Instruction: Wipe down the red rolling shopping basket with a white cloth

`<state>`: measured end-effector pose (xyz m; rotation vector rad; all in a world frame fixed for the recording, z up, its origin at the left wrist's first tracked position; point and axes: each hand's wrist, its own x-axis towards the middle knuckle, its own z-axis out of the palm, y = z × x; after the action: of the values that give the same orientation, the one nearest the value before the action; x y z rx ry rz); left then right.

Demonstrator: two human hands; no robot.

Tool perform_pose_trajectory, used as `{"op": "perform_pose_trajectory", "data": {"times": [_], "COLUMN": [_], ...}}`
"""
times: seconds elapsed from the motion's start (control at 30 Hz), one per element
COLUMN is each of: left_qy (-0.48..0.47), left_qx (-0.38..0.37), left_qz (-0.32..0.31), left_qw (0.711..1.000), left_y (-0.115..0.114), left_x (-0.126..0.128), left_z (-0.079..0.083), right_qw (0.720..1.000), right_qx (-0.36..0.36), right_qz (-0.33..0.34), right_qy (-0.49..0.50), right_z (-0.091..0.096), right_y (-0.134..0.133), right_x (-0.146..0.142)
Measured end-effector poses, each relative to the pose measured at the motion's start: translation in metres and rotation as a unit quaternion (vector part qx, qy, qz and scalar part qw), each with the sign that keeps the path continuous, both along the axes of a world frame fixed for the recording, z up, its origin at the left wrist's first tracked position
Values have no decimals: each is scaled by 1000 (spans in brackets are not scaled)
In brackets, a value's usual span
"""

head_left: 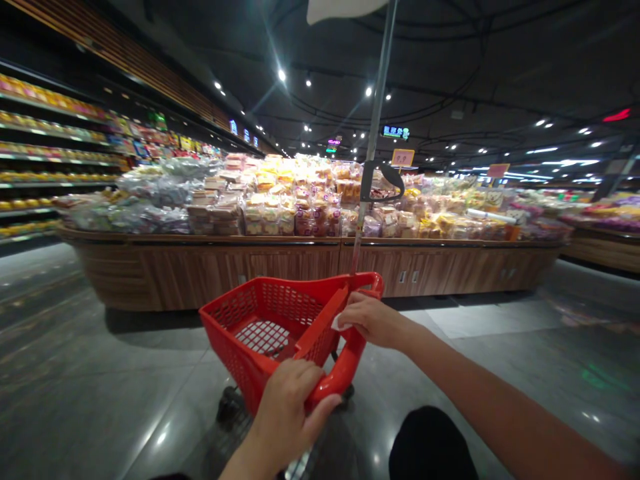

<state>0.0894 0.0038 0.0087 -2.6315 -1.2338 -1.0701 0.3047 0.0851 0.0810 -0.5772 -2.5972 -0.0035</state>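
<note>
A red plastic shopping cart stands in front of me, angled to the left, and its perforated basket holds nothing that I can see. My left hand is closed round the near end of its curved red handle, with the thumb along the near side. Farther along the bar, toward the far end, my right hand is closed on the handle. A small white thing, perhaps tissue or paper, shows at its fingertips. Beside the far handle end rises a metal pole with a dark grip.
A long wooden display counter heaped with bagged packaged food runs across ahead. Stocked shelves line the left side. A price sign stands above the goods. Glossy grey floor surrounds the cart; another counter is at right.
</note>
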Motion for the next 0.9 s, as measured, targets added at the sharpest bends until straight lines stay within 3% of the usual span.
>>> {"op": "perform_pose_trajectory", "data": {"times": [0.13,0.27,0.4,0.5,0.57,0.77,0.9], "left_qy": [-3,2,0,-1,-3,0,-5], "left_qx": [1,-7,0,10,22,39,66], "left_qz": [0,-6,-5,-8,-8,-27,-34], "left_qw": [1000,1000,1000,1000,1000,999,997], "left_y": [1,1,-1,-1,-1,-1,0], "left_x": [1,-1,-4,-4,-5,-19,-33], "left_z": [-1,-2,0,1,1,-1,-2], "right_qw": [999,998,996,974,958,959,917], "right_qx": [21,-19,-41,6,20,23,19], "right_qz": [22,43,-4,-109,-143,-76,-179], "right_qy": [-38,-51,79,200,248,271,357], "right_z": [2,4,-15,-41,-57,-77,-80], "right_y": [3,-13,-9,-3,-10,-32,-13], "right_x": [-6,4,36,51,47,24,29]}}
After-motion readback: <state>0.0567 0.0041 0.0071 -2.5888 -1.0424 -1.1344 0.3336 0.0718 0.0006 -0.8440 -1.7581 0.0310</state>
